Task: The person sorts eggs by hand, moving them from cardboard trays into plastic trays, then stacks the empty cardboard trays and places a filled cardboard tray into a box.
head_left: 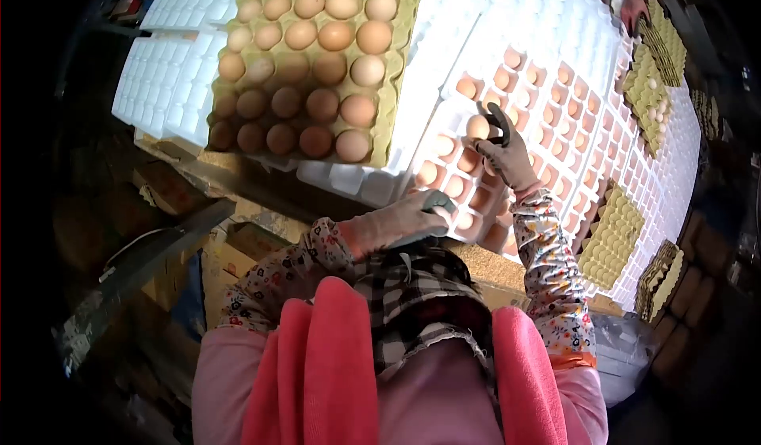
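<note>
One egg (477,127), pinched right there in the right grip (489,133), fingers parted just its width! It sits at the fingertips, left of the palm, over the white tray (455,112); long axis, can't tell. Nearer the body, the left grip (444,212) curls at another egg, hold unclear; the loaded pulp tray (403,49) lies beyond, leftward.

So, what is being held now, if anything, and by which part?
The right hand holds an egg by its side, at the fingertips. Whether the left hand grips anything cannot be told.
</note>
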A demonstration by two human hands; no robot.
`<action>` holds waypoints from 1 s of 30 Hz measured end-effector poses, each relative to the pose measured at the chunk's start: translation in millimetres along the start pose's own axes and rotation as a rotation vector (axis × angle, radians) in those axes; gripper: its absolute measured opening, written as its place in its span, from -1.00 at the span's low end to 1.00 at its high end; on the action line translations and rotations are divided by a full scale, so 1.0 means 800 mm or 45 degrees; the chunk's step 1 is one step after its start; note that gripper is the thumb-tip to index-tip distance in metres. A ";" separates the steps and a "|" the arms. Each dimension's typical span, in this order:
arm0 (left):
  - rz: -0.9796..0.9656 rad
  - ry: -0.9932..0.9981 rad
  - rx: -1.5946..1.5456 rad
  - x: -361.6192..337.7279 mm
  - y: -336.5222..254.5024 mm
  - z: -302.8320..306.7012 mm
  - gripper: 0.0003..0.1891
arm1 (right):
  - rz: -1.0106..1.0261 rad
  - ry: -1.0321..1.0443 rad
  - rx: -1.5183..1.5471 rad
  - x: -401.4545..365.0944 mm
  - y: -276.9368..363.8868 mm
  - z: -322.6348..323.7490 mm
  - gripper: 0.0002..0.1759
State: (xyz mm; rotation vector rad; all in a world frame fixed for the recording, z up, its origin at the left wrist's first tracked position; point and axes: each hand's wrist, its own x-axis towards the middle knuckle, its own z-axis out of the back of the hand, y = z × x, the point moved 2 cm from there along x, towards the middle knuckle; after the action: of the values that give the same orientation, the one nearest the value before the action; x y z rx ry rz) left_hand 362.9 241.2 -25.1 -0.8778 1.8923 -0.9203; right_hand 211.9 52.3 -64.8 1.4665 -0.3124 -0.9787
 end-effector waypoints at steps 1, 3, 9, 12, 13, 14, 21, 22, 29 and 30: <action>-0.054 -0.081 0.284 0.005 -0.064 0.000 -0.55 | 0.123 0.013 -0.225 0.004 0.003 0.005 -0.28; -0.139 -0.189 0.830 0.060 -0.119 0.025 -0.51 | 0.177 0.002 -0.557 0.010 0.013 0.004 -0.36; 0.078 -0.322 1.627 0.260 -0.162 0.138 -0.34 | 0.392 -0.489 -0.407 0.087 0.034 0.048 -0.75; 0.282 -0.227 1.812 0.280 -0.159 0.143 -0.23 | 0.426 -0.458 -0.309 0.133 0.066 0.065 -0.75; 0.237 -0.180 1.811 0.278 -0.168 0.145 -0.27 | 0.178 -0.456 0.149 0.148 0.081 0.062 -0.75; 0.201 -0.128 1.806 0.274 -0.170 0.147 -0.31 | 0.936 -0.560 -0.815 0.178 0.055 0.080 -0.72; -0.774 -0.770 1.169 0.107 -0.237 0.147 -0.65 | 0.656 -0.573 -0.741 0.156 0.067 0.015 -0.37; -0.791 -0.861 0.942 0.080 -0.236 0.141 -0.67 | 0.589 -0.511 -0.702 0.125 0.062 -0.004 -0.39; -0.813 -0.969 1.212 -0.025 -0.172 0.045 -0.70 | 0.744 -0.293 -0.813 0.022 -0.005 -0.097 -0.68; -0.833 -0.878 1.121 -0.035 -0.155 0.022 -0.68 | 0.685 -0.496 -0.792 0.014 0.000 -0.094 -0.66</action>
State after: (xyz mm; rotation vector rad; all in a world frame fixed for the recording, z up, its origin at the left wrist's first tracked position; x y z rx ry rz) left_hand 417.1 200.0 83.5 -1.0522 0.4862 -1.4256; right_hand 272.4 96.1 -79.9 0.5723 -0.5875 -0.8076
